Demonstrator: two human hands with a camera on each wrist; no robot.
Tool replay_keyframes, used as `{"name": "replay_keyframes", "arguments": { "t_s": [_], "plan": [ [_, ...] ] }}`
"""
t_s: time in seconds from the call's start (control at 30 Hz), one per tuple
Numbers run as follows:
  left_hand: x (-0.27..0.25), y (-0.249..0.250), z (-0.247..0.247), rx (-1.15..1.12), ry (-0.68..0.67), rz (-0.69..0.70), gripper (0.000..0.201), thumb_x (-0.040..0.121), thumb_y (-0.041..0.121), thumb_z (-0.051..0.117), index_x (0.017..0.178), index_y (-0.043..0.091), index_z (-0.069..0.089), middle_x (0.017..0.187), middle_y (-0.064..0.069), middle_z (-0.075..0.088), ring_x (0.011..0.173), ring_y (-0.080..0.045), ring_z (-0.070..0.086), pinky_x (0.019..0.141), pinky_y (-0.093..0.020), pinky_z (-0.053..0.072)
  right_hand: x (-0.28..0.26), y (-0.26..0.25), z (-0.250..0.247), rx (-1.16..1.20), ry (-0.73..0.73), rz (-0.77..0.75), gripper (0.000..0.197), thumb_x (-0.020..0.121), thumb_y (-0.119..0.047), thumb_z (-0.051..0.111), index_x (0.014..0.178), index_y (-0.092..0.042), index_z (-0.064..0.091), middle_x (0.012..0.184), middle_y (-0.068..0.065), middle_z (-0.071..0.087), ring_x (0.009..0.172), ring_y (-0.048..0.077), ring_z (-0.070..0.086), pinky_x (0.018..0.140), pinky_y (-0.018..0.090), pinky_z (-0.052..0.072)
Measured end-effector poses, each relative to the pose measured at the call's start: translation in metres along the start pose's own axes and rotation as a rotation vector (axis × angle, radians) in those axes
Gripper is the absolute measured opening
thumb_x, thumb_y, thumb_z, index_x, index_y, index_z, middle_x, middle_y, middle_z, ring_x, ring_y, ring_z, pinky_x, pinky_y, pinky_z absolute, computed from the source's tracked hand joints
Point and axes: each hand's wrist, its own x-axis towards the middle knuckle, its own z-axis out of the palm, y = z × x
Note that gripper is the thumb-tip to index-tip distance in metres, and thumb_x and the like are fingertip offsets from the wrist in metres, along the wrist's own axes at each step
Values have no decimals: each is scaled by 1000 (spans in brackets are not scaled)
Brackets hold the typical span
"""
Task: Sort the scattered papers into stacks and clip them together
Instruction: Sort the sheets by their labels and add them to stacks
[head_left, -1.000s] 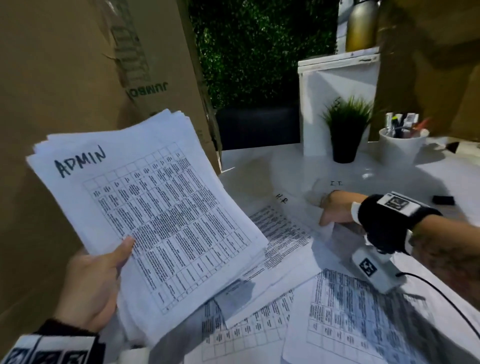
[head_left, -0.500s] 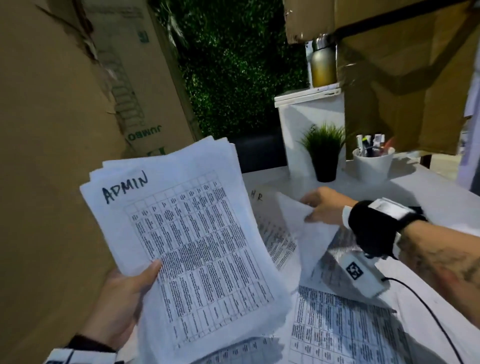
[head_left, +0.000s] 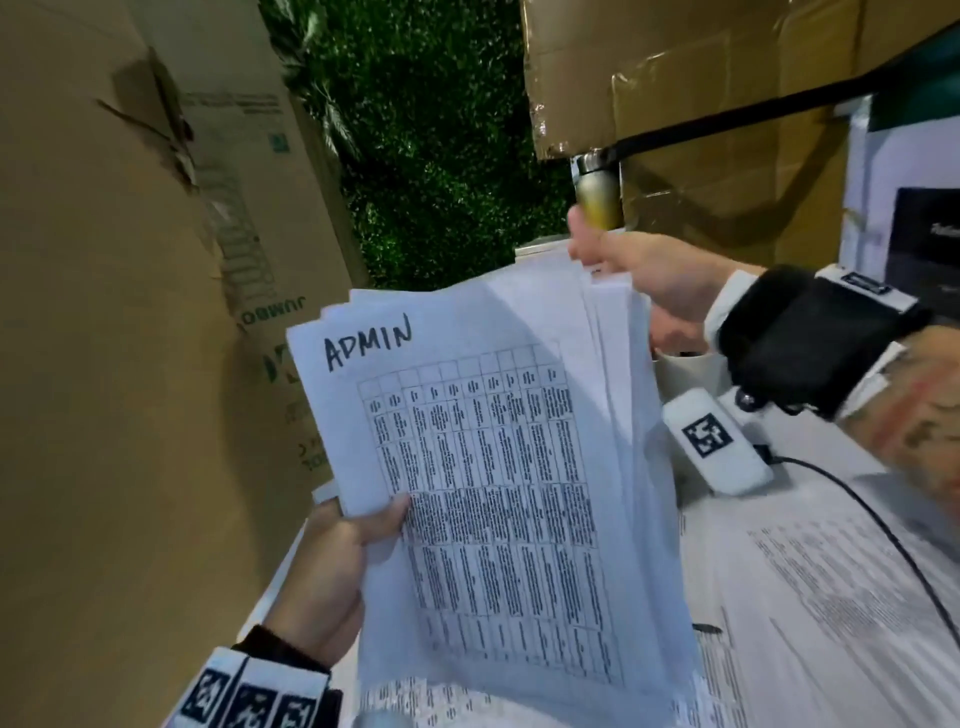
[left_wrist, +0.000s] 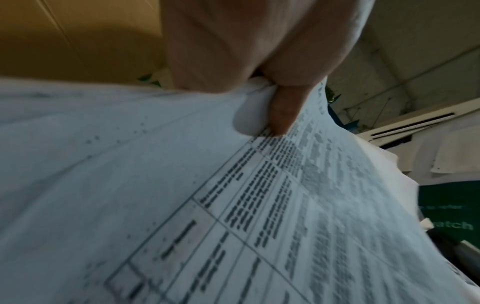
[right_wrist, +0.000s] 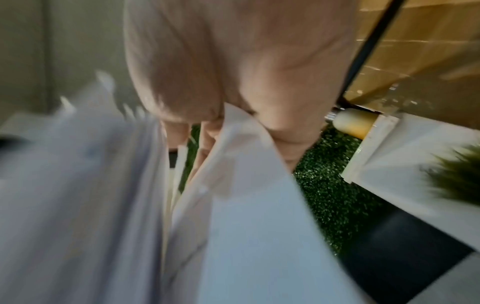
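Raised since the earlier frame, the right hand (head_left: 639, 270) has left the desk (head_left: 810, 447) and now meets the top right corner of the ADMIN stack (head_left: 498, 499), which stands higher and more upright than before.

Surface and room: the white desk carries loose printed sheets (head_left: 821, 582) at lower right, lying flat. Cardboard boxes (head_left: 130, 312) rise at left and overhead at right. A wall of green foliage (head_left: 436, 145) fills the gap between them. A gold-coloured bottle (head_left: 597, 195) shows behind the right thumb, on a white cabinet (right_wrist: 405, 148).

Hands: the left hand (head_left: 332, 577) holds the stack off the desk at its lower left edge, its grip pinching, thumb (left_wrist: 281, 111) pressed on the printed face and fingers behind. The right hand's grip pinches the upper corner sheets, thumb up; in the right wrist view the fingers (right_wrist: 207, 131) sit among separated sheet edges. Both wrists wear camera bands with black-and-white markers.

Writing: "ADMIN" is handwritten in black at the top of the front sheet, above a printed table too small to read. "JUMBO" appears inverted on the left box.
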Motion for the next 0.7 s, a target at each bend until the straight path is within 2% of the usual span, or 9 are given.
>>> {"name": "replay_keyframes", "arguments": {
  "t_s": [0.03, 0.1, 0.17, 0.23, 0.33, 0.43, 0.5, 0.6, 0.7],
  "plan": [
    [-1, 1, 1, -13, 23, 22, 24, 91, -2, 61, 112, 0, 71, 99, -16, 79, 77, -26, 75, 63, -35, 63, -7, 4, -1, 153, 13, -9, 67, 87, -67, 41, 107, -10, 69, 89, 6, 77, 78, 19, 74, 67, 29, 60],
    [-3, 4, 3, -41, 69, 73, 21, 93, 1, 62, 111, 4, 72, 96, -11, 80, 80, -24, 76, 67, -36, 64, -20, 20, 2, 321, -38, -48, 86, 67, -76, 50, 121, -11, 66, 107, 12, 74, 96, 26, 72, 82, 40, 60],
    [-6, 6, 7, -53, 115, 141, 22, 92, 5, 65, 113, 6, 72, 102, -11, 79, 92, -27, 75, 81, -40, 63, -27, 44, 13, 197, 5, -82, 76, 64, -60, 72, 124, -14, 65, 119, 9, 71, 107, 25, 69, 91, 42, 57],
    [-11, 2, 12, -30, 161, 201, 20, 89, 8, 69, 109, 8, 73, 102, -9, 78, 98, -28, 72, 91, -43, 59, -32, 66, 34, -73, 140, -120, 52, 70, -31, 83, 117, -16, 67, 108, -3, 76, 101, 10, 71, 87, 28, 57],
    [-16, -9, 15, 55, 194, 279, 23, 87, 3, 73, 109, 8, 70, 101, -4, 78, 102, -27, 73, 87, -40, 59, -43, 96, 59, -108, 316, -169, 33, 77, -16, 81, 106, -25, 66, 94, -15, 76, 93, -1, 70, 78, 14, 52],
    [-17, -19, 8, 37, 143, 329, 63, 84, -9, 72, 139, 7, 45, 122, -5, 71, 110, -24, 71, 86, -40, 59, -54, 118, 65, 26, 306, -148, 40, 78, -22, 82, 114, -17, 66, 108, 10, 74, 102, 22, 70, 88, 32, 58],
    [-18, -23, 3, 19, 66, 283, 66, 85, -9, 69, 142, 13, 44, 124, -6, 71, 110, -26, 70, 87, -42, 62, -58, 132, 65, 23, 271, -70, 56, 71, -37, 86, 113, -7, 66, 109, 22, 70, 101, 33, 69, 94, 50, 55],
    [-19, -26, -1, 98, -44, 231, 45, 81, 11, 77, 123, 22, 65, 111, 4, 79, 103, -20, 74, 85, -36, 63, -57, 144, 70, 9, 259, 46, 81, 56, -53, 89, 105, 5, 63, 97, 22, 69, 91, 35, 69, 92, 49, 56],
    [-17, -27, -3, 133, -68, 237, 58, 53, 48, 96, 101, 21, 77, 95, 1, 81, 88, -21, 76, 73, -35, 61, -57, 146, 77, 64, 324, 9, 56, 65, -40, 87, 99, 1, 68, 90, 16, 71, 84, 31, 68, 81, 36, 57]
  ]
}}
